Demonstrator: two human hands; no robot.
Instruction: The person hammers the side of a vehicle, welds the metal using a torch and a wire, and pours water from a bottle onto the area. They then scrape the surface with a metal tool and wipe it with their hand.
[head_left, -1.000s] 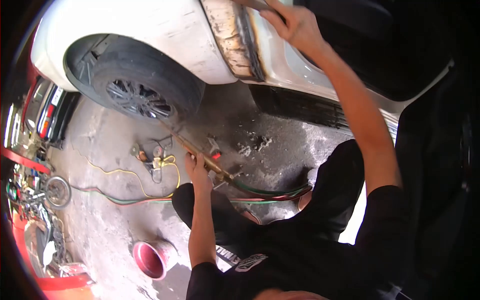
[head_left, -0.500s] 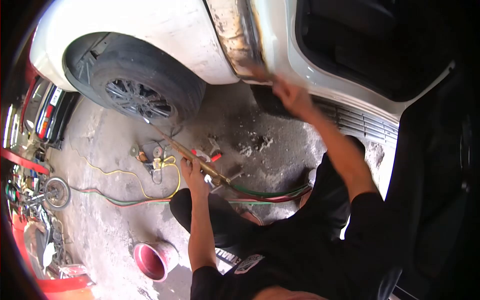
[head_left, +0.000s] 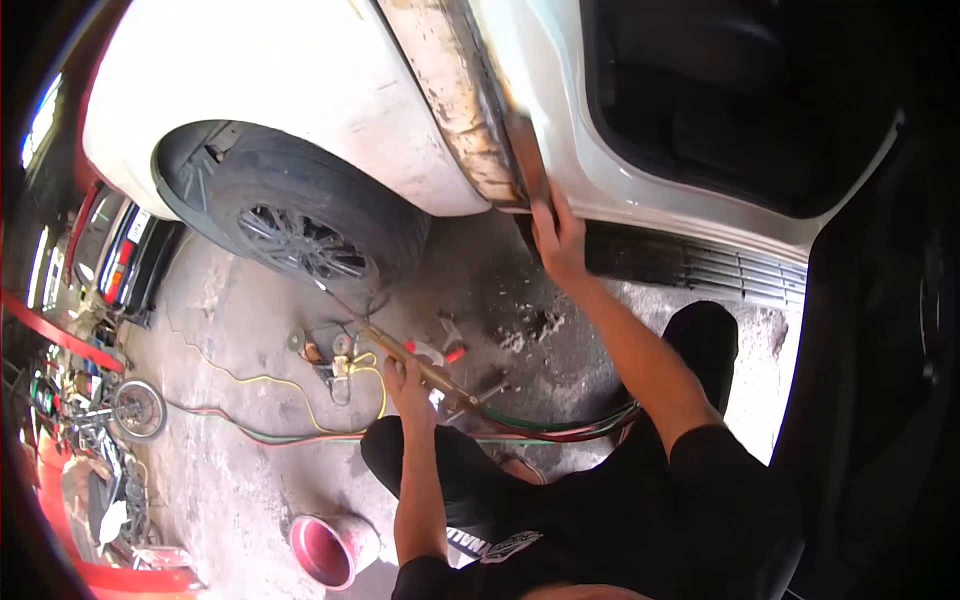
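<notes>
My left hand (head_left: 406,388) is wrapped round a brass gas torch (head_left: 428,373), whose long nozzle points up and left to the front wheel. Red and green hoses (head_left: 560,434) run from the torch's rear end. In my right hand (head_left: 561,240) is a flat brown bar (head_left: 527,152), lying along the edge of the scorched, bare strip (head_left: 465,115) on the white car's body, beside the door opening. The bar's exact kind is hidden by my grip and its blur.
The car's front wheel (head_left: 300,205) stands at the upper left. On the concrete floor lie a gauge regulator (head_left: 340,365) with a yellow hose, a red-handled tool (head_left: 437,352) and a pink bucket (head_left: 322,552). The dark open door (head_left: 880,350) borders the right side.
My right hand has come down a little from a blurred swing, and the bar now rests along the scorched strip. The torch stays in my left hand; the whole view has shifted.
</notes>
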